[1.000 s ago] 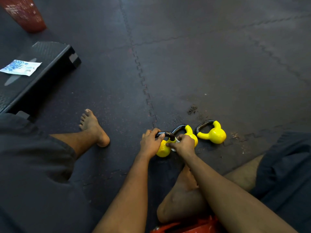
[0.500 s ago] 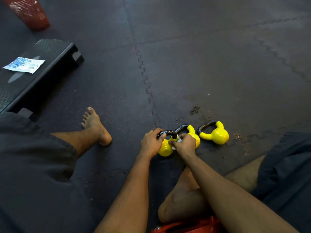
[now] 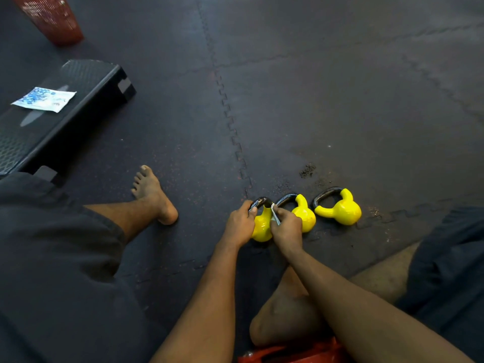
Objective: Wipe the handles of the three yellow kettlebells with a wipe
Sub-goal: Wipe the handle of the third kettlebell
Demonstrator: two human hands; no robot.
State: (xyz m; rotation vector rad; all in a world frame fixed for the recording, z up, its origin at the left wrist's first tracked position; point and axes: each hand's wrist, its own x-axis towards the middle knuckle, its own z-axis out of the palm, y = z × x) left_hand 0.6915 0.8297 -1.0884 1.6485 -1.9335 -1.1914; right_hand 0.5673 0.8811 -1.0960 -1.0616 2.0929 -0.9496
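Note:
Three small yellow kettlebells with dark handles stand in a row on the dark floor mat. My left hand (image 3: 239, 226) grips the left kettlebell (image 3: 262, 226) at its handle. My right hand (image 3: 286, 227) pinches a small white wipe (image 3: 275, 214) against the right side of that handle. The middle kettlebell (image 3: 305, 214) stands just behind my right hand, partly hidden by it. Further right, the third kettlebell (image 3: 340, 209) stands alone and untouched.
A black aerobic step (image 3: 65, 113) lies at the left with a wipe packet (image 3: 44, 99) on top. A red basket (image 3: 52, 19) stands at the far left. My bare left foot (image 3: 154, 196) rests on the mat; a red object (image 3: 290, 355) shows at the bottom edge.
My right hand has shifted the wipe slightly along the left kettlebell's handle. My left hand keeps its hold. The view has drifted a little.

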